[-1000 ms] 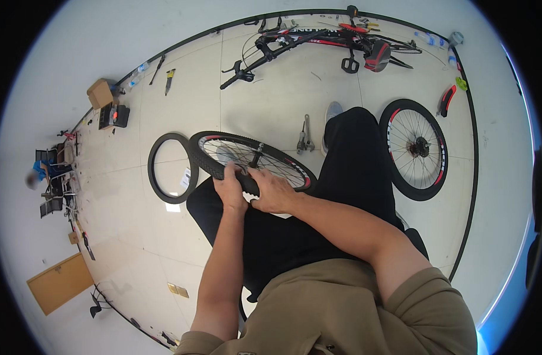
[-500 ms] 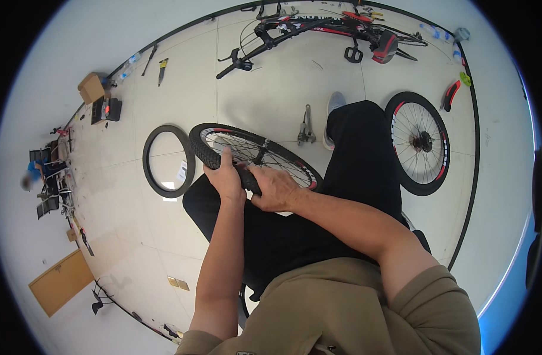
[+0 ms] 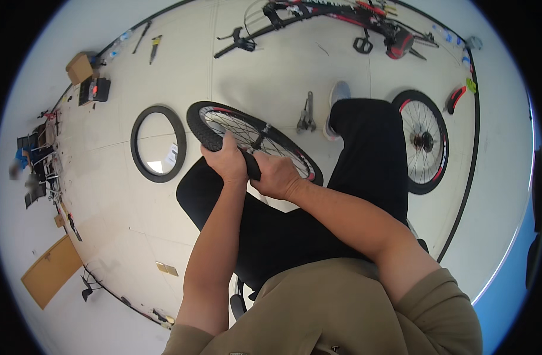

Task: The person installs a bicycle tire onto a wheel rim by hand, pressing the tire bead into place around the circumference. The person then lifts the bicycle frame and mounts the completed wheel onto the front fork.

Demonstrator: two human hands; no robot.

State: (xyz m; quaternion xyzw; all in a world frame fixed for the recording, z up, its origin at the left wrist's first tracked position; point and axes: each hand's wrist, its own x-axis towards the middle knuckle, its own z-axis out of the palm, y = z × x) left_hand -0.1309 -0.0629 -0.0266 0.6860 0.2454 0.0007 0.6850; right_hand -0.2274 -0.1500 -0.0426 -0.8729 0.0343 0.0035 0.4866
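Note:
A bicycle wheel [image 3: 287,147] with a knobby black tire stands tilted between my knees, its spokes and hub facing up. My left hand [image 3: 226,161] is wrapped round the near side of the tire, with the thumb laid toward the rim. Close beside it, my right hand [image 3: 277,176] grips the same tire, fingers curled over the tread. A short stretch of tire shows between the two hands. Whether the tire is fully seated on the rim under my hands is hidden.
A loose tire [image 3: 158,143] lies left on the floor; a second wheel [image 3: 423,142] with a cassette lies right. Metal tools [image 3: 306,113] rest ahead, near my shoe. A bicycle frame [image 3: 336,18] lies at the far side. Boxes [image 3: 80,70] stand far left.
Both hands remain on the tire, and my right hand sits slightly higher in the picture. The view has shifted, so the floor things appear displaced.

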